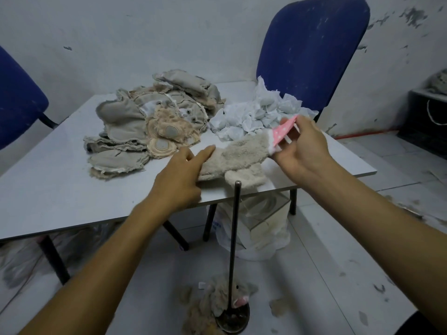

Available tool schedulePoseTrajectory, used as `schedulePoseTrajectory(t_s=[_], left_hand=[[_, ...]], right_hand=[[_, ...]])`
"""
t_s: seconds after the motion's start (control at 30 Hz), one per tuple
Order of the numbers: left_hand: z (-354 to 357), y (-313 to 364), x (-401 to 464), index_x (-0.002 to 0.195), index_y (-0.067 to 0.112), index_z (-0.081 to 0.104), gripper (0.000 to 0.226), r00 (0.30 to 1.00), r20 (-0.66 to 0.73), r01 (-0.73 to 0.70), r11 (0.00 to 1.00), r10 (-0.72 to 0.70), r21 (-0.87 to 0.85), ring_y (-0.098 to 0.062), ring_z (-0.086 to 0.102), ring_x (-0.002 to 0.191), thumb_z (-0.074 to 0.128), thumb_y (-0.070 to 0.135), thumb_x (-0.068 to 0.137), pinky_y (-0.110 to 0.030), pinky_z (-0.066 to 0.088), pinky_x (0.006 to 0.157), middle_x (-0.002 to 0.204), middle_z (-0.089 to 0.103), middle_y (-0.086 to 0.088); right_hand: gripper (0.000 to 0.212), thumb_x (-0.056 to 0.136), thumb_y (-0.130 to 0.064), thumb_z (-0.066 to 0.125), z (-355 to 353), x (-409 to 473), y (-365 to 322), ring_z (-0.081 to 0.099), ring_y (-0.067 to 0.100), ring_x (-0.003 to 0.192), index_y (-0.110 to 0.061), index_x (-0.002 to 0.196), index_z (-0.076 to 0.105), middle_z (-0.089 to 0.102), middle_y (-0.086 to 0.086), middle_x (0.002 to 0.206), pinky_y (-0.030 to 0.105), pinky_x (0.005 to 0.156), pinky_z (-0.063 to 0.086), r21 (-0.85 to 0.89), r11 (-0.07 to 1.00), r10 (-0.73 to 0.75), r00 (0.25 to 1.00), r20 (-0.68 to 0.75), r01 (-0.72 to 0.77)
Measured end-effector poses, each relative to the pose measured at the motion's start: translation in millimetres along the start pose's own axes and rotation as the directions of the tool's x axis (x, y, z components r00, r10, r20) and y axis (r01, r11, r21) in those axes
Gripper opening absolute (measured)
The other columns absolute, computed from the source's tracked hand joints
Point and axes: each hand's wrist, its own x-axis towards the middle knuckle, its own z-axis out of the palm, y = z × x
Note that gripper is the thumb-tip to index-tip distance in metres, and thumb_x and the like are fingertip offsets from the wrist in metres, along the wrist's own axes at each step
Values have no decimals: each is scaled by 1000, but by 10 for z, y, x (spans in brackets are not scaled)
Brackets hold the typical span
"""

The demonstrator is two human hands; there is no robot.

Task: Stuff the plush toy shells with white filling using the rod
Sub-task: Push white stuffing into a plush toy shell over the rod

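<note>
Beige plush shell (238,154) – limp, flat, pink dotted end – is pinched by right hand (302,151); left hand (179,180) fingers straight, pressed on it at counter (60,184) edge.

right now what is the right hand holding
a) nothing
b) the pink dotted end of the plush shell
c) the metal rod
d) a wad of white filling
b: the right hand pinches the pink dotted end of the plush shell, while the metal rod stands untouched on the floor.
</note>
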Motion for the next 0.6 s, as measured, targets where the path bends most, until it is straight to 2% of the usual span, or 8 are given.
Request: schedulePoseTrajectory(t_s=[0.07, 0.1, 0.17, 0.27, 0.37, 0.5, 0.57, 0.6], left_hand=[[-145, 51, 20, 154, 42, 22, 93, 993, 110, -5, 947, 43, -322, -8, 39, 95, 58, 24, 70, -12, 34, 68, 108, 29, 5], [-192, 90, 28, 151, 42, 31, 84, 996, 47, -44, 910, 69, -412, -5, 38, 96, 52, 30, 70, -9, 35, 72, 108, 30, 7], [-279, 196, 39, 137, 39, 55, 60, 980, -169, -181, 840, 108, -512, 0, 43, 102, 50, 35, 77, -9, 36, 80, 109, 39, 16], [-329, 372, 34, 118, 39, 63, 30, 946, -236, -318, 789, 224, -526, 1, 57, 102, 62, 37, 89, -16, 45, 81, 114, 57, 14], [-235, 448, 32, 109, 36, 57, 36, 943, -198, -327, 845, 266, -422, -4, 59, 94, 79, 37, 81, -19, 49, 71, 109, 59, 10], [-178, 465, 56, 103, 29, 55, 36, 944, -244, -299, 888, 222, -349, -4, 61, 77, 81, 26, 79, -25, 52, 67, 92, 63, 10], [-166, 456, 67, 99, 22, 60, 25, 937, -316, -257, 906, 148, -336, -8, 63, 76, 78, 23, 81, -31, 55, 68, 88, 66, 6], [-158, 456, 62, 95, 20, 63, 19, 925, -369, -228, 907, 89, -354, -9, 63, 75, 76, 22, 82, -32, 55, 67, 85, 66, 6]], right_hand=[[34, 104, -21, 46, -26, 14, 3, 54, 35, 126, -8, 135, 49, 55, 15, 137, 58, 103, 44, 39, 997, 63, 998, 30, -64], [30, 105, -23, 46, -31, 14, -1, 58, 31, 122, -7, 130, 50, 58, 14, 132, 53, 103, 46, 49, 996, 71, 995, 67, -74], [16, 106, -27, 44, -8, 6, -18, 63, 17, 87, -13, 106, 53, 67, 3, 96, 37, 83, 52, 58, 996, 55, 983, 174, -66], [21, 107, -25, 40, 108, -73, -12, 52, 11, 58, -17, 91, 51, 54, -2, 68, 26, 55, 50, -12, 1000, -24, 961, 277, 28], [19, 107, -23, 39, 202, -128, 58, 50, 12, 60, -16, 94, 52, 51, -1, 68, 25, 60, 48, -150, 976, -100, 940, 326, 156], [14, 105, -23, 44, 254, -160, 105, 57, 13, 70, -17, 98, 55, 57, -1, 76, 24, 66, 51, -266, 928, -166, 929, 331, 260], [4, 102, -27, 54, 248, -181, 135, 63, 10, 85, -24, 104, 54, 62, -3, 94, 23, 72, 55, -489, 723, -357, 870, 340, 488], [10, 99, -27, 59, 236, -218, 157, 62, 9, 90, -27, 106, 51, 60, -4, 101, 22, 75, 55, -601, 509, -497, 780, 379, 616]])
